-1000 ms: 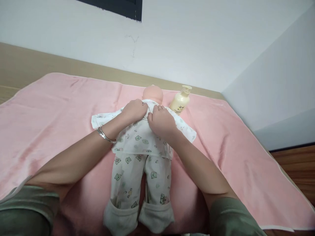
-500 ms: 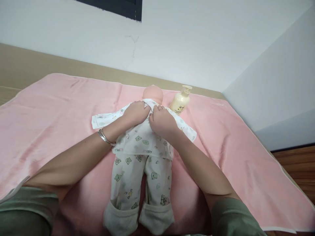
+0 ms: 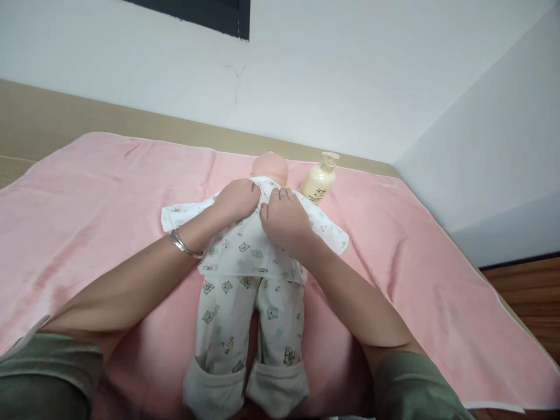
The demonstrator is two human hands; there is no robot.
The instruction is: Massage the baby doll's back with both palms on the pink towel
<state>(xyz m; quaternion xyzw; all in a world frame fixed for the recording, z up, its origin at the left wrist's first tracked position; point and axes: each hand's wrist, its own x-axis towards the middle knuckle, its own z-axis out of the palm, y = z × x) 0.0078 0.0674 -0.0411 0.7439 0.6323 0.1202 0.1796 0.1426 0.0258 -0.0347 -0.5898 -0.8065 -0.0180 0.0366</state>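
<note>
A baby doll (image 3: 270,165) lies on its back in a white baby shirt (image 3: 245,248) printed with small green animals. Its head is bare, and the face is not visible from here. My left hand (image 3: 240,198), with silver bangles at the wrist, is closed on the shirt's front just below the neck. Close beside it, my right hand (image 3: 286,217) has its fingers curled onto the other side of the neckline. The fingertips are partly hidden. Both sleeves lie spread outward. Matching trousers (image 3: 228,321) with turned-up cuffs cover the legs, which point toward me.
A pale yellow pump bottle (image 3: 319,179) stands right of the doll's head. Under everything is a wrinkled pink blanket (image 3: 109,192). A white wall (image 3: 315,81) rises behind, and another wall stands at the right. Wooden flooring (image 3: 529,297) shows at the lower right.
My right hand has shifted slightly left at the neckline, and its fingers are a little raised. My left hand keeps its place on the shirt. The view has moved a touch.
</note>
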